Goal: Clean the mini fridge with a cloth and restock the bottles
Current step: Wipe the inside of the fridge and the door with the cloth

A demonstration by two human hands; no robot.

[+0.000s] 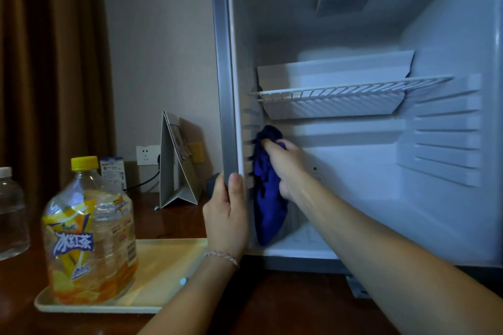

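Dark wooden desk (258, 307) under an open mini fridge (449, 212), empty apart from a wire shelf (340, 90). Centre frame, the right hand (285, 168) grips a blue cloth (268, 198) against the inner left wall; the left hand (227, 223) curls round the frame edge. Wiping underway; iced-tea bottle (89, 239) on a tray (168, 266) and water bottle (11, 212), lower left, await restocking

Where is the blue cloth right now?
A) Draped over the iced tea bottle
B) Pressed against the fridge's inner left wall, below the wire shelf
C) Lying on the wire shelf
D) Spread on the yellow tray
B: the right hand grips the blue cloth against the ribbed inner left wall of the mini fridge, below the wire shelf, while the left hand holds the fridge's front edge.
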